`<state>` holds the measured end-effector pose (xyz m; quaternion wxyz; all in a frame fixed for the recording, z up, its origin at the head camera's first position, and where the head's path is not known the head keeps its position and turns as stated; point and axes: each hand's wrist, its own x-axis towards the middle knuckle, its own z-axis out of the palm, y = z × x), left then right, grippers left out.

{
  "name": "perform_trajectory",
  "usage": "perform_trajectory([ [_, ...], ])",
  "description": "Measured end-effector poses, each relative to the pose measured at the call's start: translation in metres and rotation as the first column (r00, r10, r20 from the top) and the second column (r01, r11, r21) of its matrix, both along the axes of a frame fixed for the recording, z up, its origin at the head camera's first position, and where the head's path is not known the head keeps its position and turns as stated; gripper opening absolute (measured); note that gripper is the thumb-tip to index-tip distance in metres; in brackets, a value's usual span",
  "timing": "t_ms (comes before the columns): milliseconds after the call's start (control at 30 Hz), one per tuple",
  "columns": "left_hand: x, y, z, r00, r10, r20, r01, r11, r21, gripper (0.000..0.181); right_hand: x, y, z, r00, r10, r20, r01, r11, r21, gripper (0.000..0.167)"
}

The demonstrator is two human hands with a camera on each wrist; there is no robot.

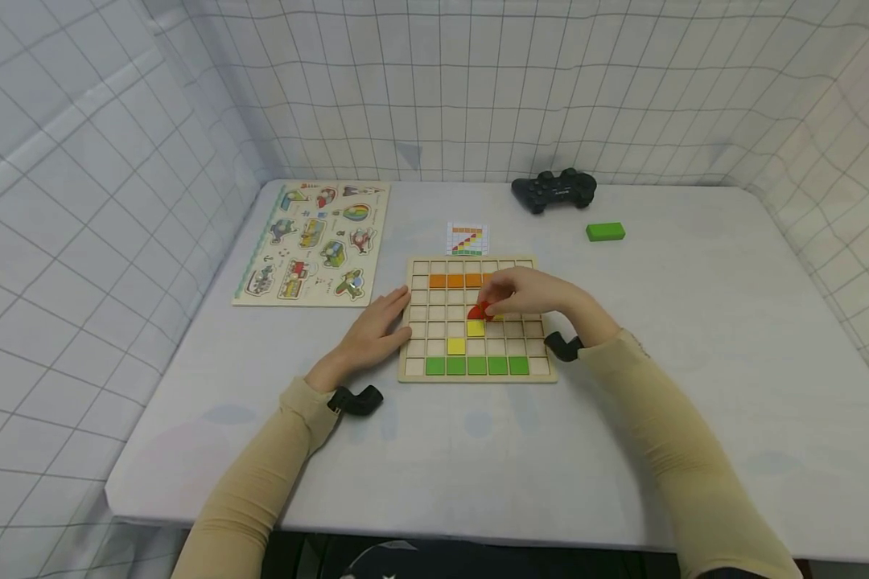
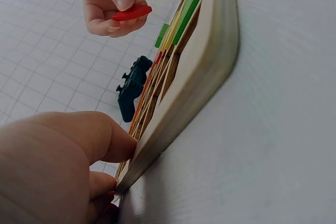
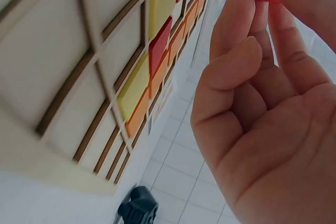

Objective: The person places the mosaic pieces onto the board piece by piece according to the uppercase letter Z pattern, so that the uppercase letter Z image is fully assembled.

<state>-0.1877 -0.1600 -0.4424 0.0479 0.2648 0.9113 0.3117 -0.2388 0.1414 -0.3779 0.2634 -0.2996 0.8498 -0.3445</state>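
A wooden grid board (image 1: 415, 375) lies flat at mid-table. An orange row (image 1: 455, 281) runs along its far side and a green row (image 1: 476, 366) along its near side. Yellow tiles (image 1: 455, 346) sit on a diagonal between them; in the right wrist view, red tiles (image 3: 160, 45) alternate with yellow ones. My right hand (image 1: 523, 291), over the board, pinches a red tile (image 2: 132, 12) between thumb and fingers, hiding some squares. My left hand (image 1: 371, 330) rests at the board's left edge, fingers mostly extended, thumb (image 2: 118, 142) against the rim.
A small pattern card (image 1: 467, 240) lies just past the board. To the left is a picture puzzle board (image 1: 311, 241). A black game controller (image 1: 553, 190) and a green block (image 1: 605, 232) stand toward the back right. Gridded white curtains surround the table.
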Motion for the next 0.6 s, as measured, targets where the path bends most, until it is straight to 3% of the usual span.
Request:
perform_trajectory([
  [333, 0.0, -0.001, -0.001, 1.0, 0.002, 0.002, -0.002, 1.0, 0.004, 0.062, -0.008, -0.039, -0.004, 0.996, 0.062, 0.064, -0.06, 0.998, -0.034, 0.012],
  [600, -0.001, -0.001, -0.002, 1.0, -0.002, 0.001, 0.002, 1.0, 0.005, 0.062, -0.006, -0.052, -0.009, 0.996, 0.064, 0.064, -0.065, 0.998, 0.015, 0.01],
])
